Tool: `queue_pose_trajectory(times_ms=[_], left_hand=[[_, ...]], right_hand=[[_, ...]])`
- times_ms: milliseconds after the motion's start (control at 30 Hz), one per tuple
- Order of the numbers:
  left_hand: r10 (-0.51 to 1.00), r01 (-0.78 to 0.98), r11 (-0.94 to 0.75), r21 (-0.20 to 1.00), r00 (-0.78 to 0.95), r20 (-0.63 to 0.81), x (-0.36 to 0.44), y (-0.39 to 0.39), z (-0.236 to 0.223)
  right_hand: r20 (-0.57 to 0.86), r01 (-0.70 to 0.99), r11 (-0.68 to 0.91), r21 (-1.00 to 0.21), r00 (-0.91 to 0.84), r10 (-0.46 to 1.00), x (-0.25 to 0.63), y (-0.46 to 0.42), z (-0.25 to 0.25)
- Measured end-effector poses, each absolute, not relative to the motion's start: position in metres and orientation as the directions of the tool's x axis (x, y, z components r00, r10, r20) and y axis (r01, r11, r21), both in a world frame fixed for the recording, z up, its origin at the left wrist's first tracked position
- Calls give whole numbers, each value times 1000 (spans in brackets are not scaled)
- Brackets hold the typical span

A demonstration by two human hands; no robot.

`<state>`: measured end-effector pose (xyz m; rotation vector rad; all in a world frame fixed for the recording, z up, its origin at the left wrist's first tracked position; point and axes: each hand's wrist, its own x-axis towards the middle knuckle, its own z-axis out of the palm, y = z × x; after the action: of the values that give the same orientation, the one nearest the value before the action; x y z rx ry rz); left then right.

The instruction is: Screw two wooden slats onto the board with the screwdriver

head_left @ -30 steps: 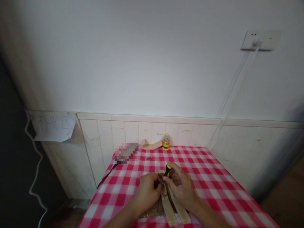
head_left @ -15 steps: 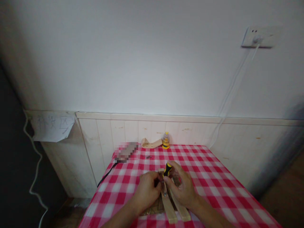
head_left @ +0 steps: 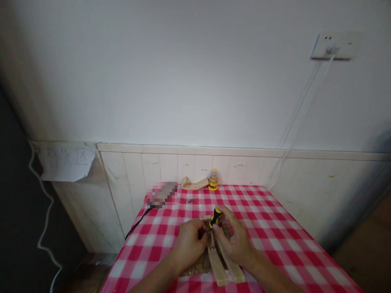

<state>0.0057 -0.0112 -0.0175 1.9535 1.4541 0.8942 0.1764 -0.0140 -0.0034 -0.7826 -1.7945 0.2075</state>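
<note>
A short yellow-and-black screwdriver (head_left: 215,217) stands tilted over two pale wooden strips, its handle between the fingers of my right hand (head_left: 236,238). The left wooden strip (head_left: 217,264) carries a small metal fitting (head_left: 212,248); the right wooden strip (head_left: 233,268) lies beside it, partly under my right hand. My left hand (head_left: 191,242) is closed in a pinch near the screwdriver's tip, at the left strip's edge. What its fingertips hold there is too small and hidden to make out. Beneath the strips lies a brown patterned sheet (head_left: 195,267).
A red-and-white checked cloth (head_left: 146,260) covers the table. Farther back are several small metal pieces (head_left: 191,200), a curved wooden piece (head_left: 194,185), a yellow-capped container (head_left: 213,180) and a blurred-out object (head_left: 165,194) with a black strap. The wall (head_left: 189,81) stands behind the table.
My right fingers have shifted slightly on the screwdriver handle, and the thumb sits a little farther right. My left hand and the wooden strips hold nearly the same position.
</note>
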Motion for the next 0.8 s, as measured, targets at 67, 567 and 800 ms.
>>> queue_pose_trajectory(times_ms=[67, 567, 800], left_hand=[[961, 608, -274, 746, 199, 191, 6, -11, -18], [960, 592, -276, 758, 209, 186, 6, -12, -16], [960, 592, -276, 757, 208, 187, 6, -12, -17]], right_hand=[[775, 396, 764, -510, -174, 608, 176, -15, -3], [779, 395, 762, -513, -159, 607, 174, -10, -6], [773, 386, 762, -520, -167, 612, 176, -9, -4]])
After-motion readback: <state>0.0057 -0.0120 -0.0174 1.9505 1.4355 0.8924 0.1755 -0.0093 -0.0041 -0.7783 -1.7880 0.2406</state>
